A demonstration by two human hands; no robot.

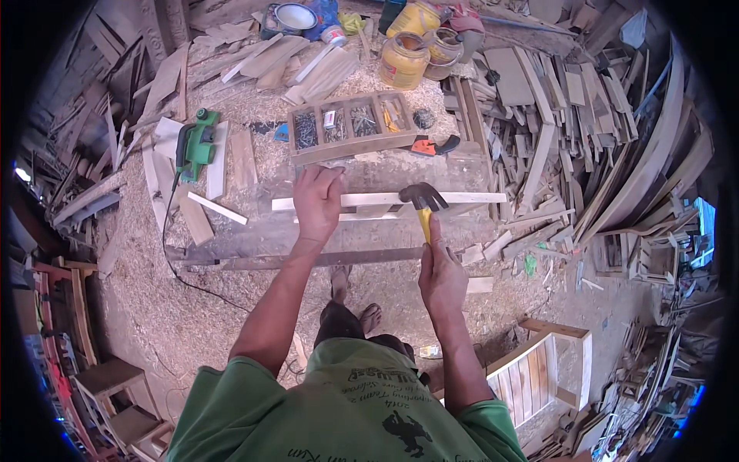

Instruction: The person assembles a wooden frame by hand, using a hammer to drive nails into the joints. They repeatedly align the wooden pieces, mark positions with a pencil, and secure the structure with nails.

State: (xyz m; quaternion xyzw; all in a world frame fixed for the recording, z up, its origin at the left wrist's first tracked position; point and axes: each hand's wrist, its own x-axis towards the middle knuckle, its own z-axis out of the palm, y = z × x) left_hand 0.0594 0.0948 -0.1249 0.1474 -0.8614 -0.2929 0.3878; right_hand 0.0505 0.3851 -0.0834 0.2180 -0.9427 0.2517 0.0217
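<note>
A long pale wooden strip (469,198) lies crosswise on the low workbench (292,246) in front of me. My left hand (317,196) is closed over the left part of this strip, fingers curled. What the fingertips pinch, if anything, is too small to make out. My right hand (444,273) is wrapped round the yellow handle of a claw hammer (421,198). Its dark head is over the strip, right of the middle; whether it touches the wood I cannot tell. Beyond the strip stands a divided wooden box (354,148) with nails and small items in its compartments.
A green electric planer (202,146) lies at the left, its cord trailing over shavings. An orange and black tool (435,145) sits beside the box. Yellow tubs (404,63) stand at the back. Scrap wood (531,100) piles up at right; a slatted wooden frame (531,377) stands at lower right.
</note>
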